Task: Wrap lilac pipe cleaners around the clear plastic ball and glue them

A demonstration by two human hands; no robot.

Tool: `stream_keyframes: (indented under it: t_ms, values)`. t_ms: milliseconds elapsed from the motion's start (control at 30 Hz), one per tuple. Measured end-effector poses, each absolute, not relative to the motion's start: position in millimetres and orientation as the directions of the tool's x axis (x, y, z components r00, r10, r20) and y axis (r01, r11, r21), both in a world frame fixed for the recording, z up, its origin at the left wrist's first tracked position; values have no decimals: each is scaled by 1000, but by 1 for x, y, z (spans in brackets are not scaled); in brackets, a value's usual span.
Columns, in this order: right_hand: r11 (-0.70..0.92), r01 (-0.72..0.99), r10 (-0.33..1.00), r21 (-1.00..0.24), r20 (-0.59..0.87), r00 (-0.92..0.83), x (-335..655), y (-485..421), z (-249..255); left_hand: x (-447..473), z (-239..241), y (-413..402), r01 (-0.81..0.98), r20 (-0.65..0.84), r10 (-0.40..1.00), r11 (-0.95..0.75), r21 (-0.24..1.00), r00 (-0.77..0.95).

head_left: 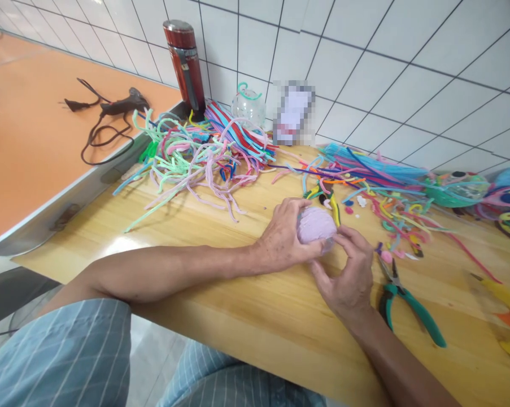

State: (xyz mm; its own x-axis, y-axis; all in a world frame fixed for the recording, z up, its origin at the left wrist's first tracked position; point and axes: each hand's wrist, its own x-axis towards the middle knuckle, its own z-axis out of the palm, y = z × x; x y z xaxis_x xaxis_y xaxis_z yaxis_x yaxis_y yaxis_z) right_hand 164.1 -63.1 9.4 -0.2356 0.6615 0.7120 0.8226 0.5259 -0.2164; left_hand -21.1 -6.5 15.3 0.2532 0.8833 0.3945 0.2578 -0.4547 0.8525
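A ball covered with rows of lavender pipe cleaner [316, 224] is held just above the wooden table, with a bit of clear plastic surface showing at its lower right. My left hand [282, 234] wraps round its left side, thumb across the bottom. At the ball's right edge is my right hand [350, 268], fingers curled, index fingertip and thumb against the ball; whether a strand is pinched there is too small to tell. Behind the ball lie yellow-and-black handled cutters [334, 209]. Close to my right hand rest green-handled pliers [411, 299], jaws apart.
Loose pipe cleaners [208, 161] heap at the left back, more bundles [373, 167] at the right. Along the tiled wall stand a red thermos [186, 65], a clear ball [248, 107] and a phone [295, 113]. A yellow glue gun [506, 316] lies far right; a corded black tool [125, 103] lies left.
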Motion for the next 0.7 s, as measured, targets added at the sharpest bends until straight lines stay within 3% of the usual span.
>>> stream_keyframes:
  t_ms: [467, 700]
  values:
    - [562, 789, 651, -250, 722, -235, 163, -61, 7, -20, 17, -11, 275, 407, 879, -467, 840, 249]
    - [561, 762, 664, -323, 726, -182, 171, -58, 1, -34, 29, 3, 101, 341, 887, -388, 916, 312]
